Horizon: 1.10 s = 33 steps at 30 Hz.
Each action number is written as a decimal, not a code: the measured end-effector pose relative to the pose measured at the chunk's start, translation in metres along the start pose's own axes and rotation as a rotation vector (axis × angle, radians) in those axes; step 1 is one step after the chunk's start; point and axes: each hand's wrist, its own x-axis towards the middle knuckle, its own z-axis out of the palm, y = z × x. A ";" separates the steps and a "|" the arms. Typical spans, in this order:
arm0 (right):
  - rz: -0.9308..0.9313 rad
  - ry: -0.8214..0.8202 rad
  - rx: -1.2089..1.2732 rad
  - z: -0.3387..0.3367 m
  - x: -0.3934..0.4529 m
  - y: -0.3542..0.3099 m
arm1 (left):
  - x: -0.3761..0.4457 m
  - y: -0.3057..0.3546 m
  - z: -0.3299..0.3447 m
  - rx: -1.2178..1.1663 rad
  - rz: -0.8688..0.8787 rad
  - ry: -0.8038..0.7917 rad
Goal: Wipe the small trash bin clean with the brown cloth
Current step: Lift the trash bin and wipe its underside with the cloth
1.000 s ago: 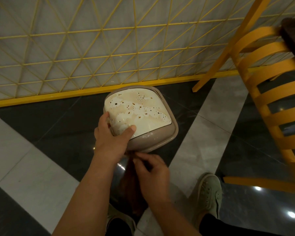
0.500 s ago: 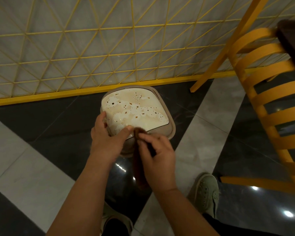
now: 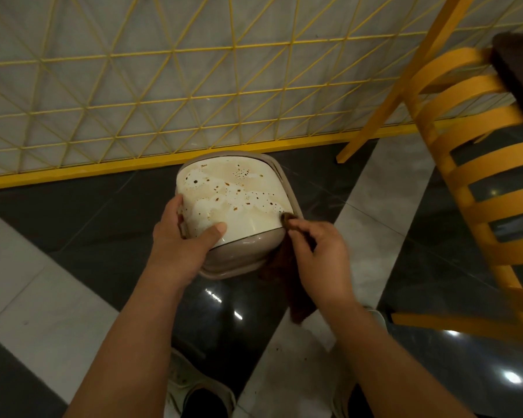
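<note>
Bin (image 3: 239, 206) is upside down in my L hand (image 3: 180, 248), held over the floor (image 3: 58, 297) near the fence (image 3: 133, 101). Its opening faces down and away, so I can't see inside, no idea if anything's in it. Only the cream bottom panel and the beige side and rim show. The panel is covered w/ brown spots and stains, thickest across the middle and far edge.

L hand grips the near-left corner, thumb flat on the panel, other fingers wrapped round the side, mostly hidden behind the bin.

R hand (image 3: 317, 254) pinches the cloth (image 3: 287, 276) between thumb and fingers. Top end of the cloth touches the bin's right edge at the panel corner; the rest hangs down beside the bin. Part of it is behind my R hand and wrist, so can't tell its full shape. Hands apart, one each side of the bin.

Chair (image 3: 471, 182) on the right, cut off by the frame. Shoes (image 3: 194, 387) at bottom, partly behind my arms.
</note>
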 end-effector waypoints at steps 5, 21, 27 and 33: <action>0.186 -0.040 -0.115 -0.011 0.053 0.008 | 0.000 0.003 -0.004 0.193 0.032 -0.039; 0.231 -0.226 0.092 0.025 -0.055 0.017 | -0.016 0.003 -0.012 0.485 0.020 0.355; -0.024 -0.046 -0.059 0.009 -0.002 0.009 | -0.017 -0.008 -0.018 0.602 0.084 0.174; -0.177 -0.110 -0.205 0.031 -0.023 0.011 | -0.013 -0.016 -0.020 0.529 0.148 0.175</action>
